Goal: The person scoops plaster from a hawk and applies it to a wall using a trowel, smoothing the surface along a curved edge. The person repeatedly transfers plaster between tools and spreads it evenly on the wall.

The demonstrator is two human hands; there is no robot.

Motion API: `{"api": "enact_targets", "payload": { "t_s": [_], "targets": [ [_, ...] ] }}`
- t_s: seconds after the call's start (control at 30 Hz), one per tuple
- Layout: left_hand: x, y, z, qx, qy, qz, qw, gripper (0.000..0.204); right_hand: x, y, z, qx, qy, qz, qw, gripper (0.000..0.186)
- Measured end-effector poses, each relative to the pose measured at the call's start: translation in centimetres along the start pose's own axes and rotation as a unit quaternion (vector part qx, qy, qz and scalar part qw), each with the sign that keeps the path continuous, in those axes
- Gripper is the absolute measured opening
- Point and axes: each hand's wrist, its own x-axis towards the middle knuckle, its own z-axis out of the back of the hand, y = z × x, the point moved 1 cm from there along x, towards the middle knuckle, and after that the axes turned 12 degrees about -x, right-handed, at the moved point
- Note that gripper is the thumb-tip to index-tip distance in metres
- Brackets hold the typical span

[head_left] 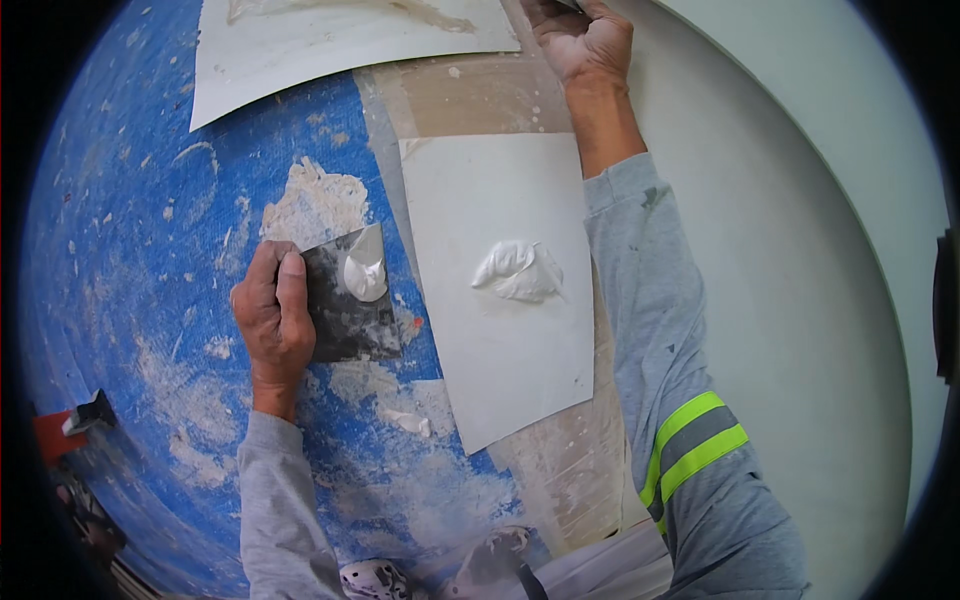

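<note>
My left hand (275, 315) is closed on the edge of a dark, flat, square metal plate (350, 325), thumb on top. A dollop of white putty (366, 264) sits near the plate's far right corner. At the top, my right hand (578, 40) is raised beside the wall, its fingers bent around something mostly cut off by the picture's edge; only a grey bit shows. Between my arms, a white sheet (500, 370) lies on the floor covering with a larger heap of putty (518, 272) on it.
Blue floor covering (120, 260) is spotted with dried white splashes. Another white sheet (350, 45) with smears lies farther off. Brown paper strip (480, 95) runs along the white wall (780, 300) on the right. A red object (55, 435) is at far left. My shoes show at the bottom.
</note>
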Motion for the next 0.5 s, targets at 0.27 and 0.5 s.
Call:
{"api": "enact_targets", "payload": {
  "t_s": [0.27, 0.5],
  "targets": [
    [0.1, 0.1, -0.1, 0.007, -0.010, -0.020, 1.000, 0.020, -0.8, 0.2, -0.3, -0.010, -0.003, 0.023, 1.000, 0.035],
    [0.1, 0.3, -0.3, 0.006, -0.019, -0.028, 0.999, 0.020, -2.4, 0.5, -1.5, -0.034, -0.050, 0.035, 0.998, 0.036]
  ]
}}
